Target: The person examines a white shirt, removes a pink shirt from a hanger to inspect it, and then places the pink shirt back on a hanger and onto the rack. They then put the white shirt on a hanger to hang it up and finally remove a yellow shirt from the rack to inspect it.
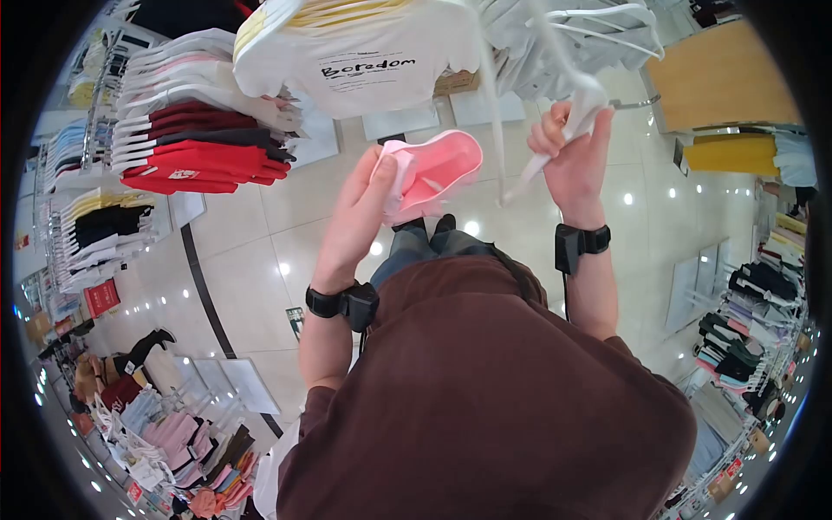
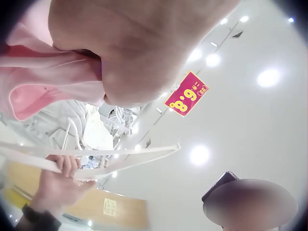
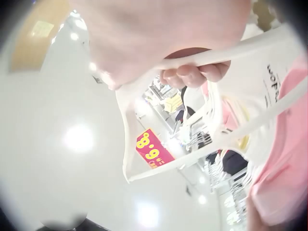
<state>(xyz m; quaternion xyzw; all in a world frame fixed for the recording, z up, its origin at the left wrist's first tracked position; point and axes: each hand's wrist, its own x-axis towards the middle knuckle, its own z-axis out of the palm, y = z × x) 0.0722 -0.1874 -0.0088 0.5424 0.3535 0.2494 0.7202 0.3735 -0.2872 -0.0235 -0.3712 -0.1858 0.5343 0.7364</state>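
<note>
My left hand (image 1: 357,206) grips a bunched pink garment (image 1: 452,156), thumb on top and the cloth opening facing up. In the left wrist view the pink garment (image 2: 57,79) hangs in folds beside the palm. My right hand (image 1: 582,169) holds a white plastic clothes hanger (image 1: 590,94), its fingers curled round one bar. The hanger (image 3: 168,165) is bare, and its long bars cross the right wrist view. In that view the hanger overlaps the pink garment (image 3: 284,173). Both hands are raised in front of the body, apart from each other.
Just ahead hangs a row of white T-shirts (image 1: 364,74) with "Boredom" lettering. Empty white hangers (image 1: 607,17) sit to its right, near a wooden panel (image 1: 724,74). Red shirts (image 1: 204,165) hang at the left. A price sign (image 2: 186,94) hangs overhead.
</note>
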